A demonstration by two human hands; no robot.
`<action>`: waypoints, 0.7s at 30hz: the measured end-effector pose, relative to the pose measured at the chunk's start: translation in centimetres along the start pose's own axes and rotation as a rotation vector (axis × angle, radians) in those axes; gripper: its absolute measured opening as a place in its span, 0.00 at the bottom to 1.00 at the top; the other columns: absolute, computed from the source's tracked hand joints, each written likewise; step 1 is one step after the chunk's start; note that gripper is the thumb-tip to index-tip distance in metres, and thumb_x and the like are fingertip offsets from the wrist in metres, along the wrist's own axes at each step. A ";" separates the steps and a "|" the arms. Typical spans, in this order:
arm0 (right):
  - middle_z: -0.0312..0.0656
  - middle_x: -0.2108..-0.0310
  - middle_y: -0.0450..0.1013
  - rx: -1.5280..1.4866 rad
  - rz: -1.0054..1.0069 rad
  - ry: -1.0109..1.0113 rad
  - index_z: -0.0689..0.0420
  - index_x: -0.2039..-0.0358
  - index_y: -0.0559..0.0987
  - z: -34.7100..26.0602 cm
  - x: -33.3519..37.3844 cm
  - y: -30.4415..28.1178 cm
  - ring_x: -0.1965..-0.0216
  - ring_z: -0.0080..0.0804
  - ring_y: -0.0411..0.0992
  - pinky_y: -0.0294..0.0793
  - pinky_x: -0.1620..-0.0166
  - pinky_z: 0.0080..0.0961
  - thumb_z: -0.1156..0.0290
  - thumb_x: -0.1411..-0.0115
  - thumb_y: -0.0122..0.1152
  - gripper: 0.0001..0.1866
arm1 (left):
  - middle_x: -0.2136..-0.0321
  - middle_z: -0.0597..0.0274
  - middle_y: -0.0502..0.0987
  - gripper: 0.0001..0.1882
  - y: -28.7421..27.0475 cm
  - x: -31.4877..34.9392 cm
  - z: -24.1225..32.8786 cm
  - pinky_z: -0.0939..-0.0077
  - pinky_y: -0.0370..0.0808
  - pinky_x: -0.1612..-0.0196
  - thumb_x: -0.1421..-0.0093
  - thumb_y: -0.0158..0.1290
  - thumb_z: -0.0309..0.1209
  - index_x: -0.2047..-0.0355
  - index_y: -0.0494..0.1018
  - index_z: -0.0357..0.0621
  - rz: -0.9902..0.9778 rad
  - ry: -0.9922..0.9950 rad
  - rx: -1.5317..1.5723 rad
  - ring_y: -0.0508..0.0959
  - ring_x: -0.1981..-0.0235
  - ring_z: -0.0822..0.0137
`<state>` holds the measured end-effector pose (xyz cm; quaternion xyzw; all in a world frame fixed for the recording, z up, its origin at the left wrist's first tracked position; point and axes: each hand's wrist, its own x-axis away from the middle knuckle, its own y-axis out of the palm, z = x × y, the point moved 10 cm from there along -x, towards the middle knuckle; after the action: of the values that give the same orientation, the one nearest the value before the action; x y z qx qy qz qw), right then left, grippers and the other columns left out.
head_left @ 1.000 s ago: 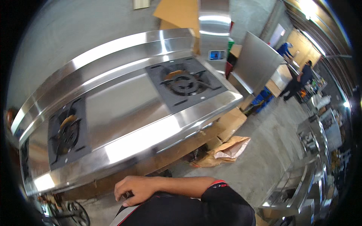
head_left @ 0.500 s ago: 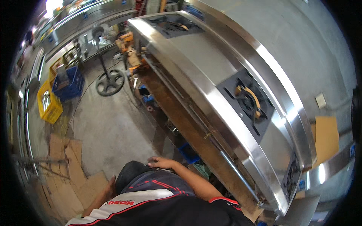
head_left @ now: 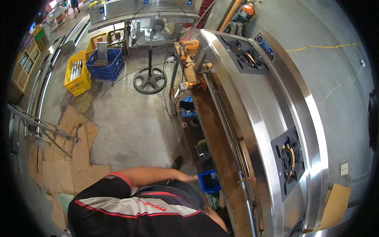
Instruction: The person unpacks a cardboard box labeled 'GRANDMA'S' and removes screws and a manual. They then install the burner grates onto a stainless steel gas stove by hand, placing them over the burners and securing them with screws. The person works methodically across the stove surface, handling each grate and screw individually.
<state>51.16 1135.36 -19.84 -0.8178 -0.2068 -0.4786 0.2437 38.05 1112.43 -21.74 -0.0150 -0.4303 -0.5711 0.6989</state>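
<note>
My left arm reaches across to the right, and my left hand [head_left: 188, 178] is beside a small blue bin [head_left: 209, 181] on the shelf under the workbench. Its fingers look stretched out, with nothing visible in them. My right forearm [head_left: 215, 217] shows at the lower right, next to the bench; the right hand's fingers are hidden by my body and the shadow. Above the bin runs the brown bench edge [head_left: 225, 158]. On top rests a long stainless steel stove [head_left: 260, 94] with black burners [head_left: 287, 160].
A power drill [head_left: 189, 46] lies at the bench's far end. A fan on a round black base [head_left: 150, 81] stands on the floor. Left of it are a blue crate [head_left: 104, 67] and a yellow crate [head_left: 77, 77]. Flattened cardboard [head_left: 79, 150] and a metal frame [head_left: 43, 126] lie at left.
My view and body have turned toward the bench. The left hand has moved from my left side across to the blue bin; the right hand has left the dark cloth at my waist.
</note>
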 end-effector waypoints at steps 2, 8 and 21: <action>0.56 0.38 0.66 0.166 0.101 0.073 0.62 0.33 0.60 3.1 0.1 -0.3 0.37 0.47 0.65 0.63 0.36 0.35 0.59 0.44 0.68 0.43 | 0.30 0.45 0.49 0.58 0.3 -4.6 4.3 0.54 0.51 0.31 0.42 0.24 0.77 0.30 0.49 0.38 -0.057 0.117 -0.150 0.51 0.30 0.50; 0.56 0.37 0.65 0.062 0.176 0.087 0.63 0.33 0.61 -7.1 -3.8 -2.0 0.35 0.46 0.63 0.60 0.35 0.33 0.64 0.45 0.63 0.41 | 0.29 0.42 0.49 0.60 0.7 -3.7 10.9 0.46 0.56 0.33 0.44 0.41 0.76 0.32 0.52 0.32 -0.099 -0.049 -0.421 0.51 0.29 0.44; 0.56 0.46 0.74 0.085 -0.107 -0.281 0.65 0.46 0.77 -33.8 -11.4 -6.8 0.41 0.46 0.70 0.67 0.40 0.34 0.65 0.40 0.57 0.24 | 0.55 0.53 0.81 0.25 -15.8 25.7 -8.4 0.61 0.77 0.57 0.39 0.54 0.43 0.46 0.74 0.42 0.575 0.055 -0.408 0.79 0.62 0.60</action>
<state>19.04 1119.38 -14.31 -0.8535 -0.3021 -0.3627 0.2210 29.55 1082.40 -18.56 -0.2594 -0.2663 -0.4254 0.8251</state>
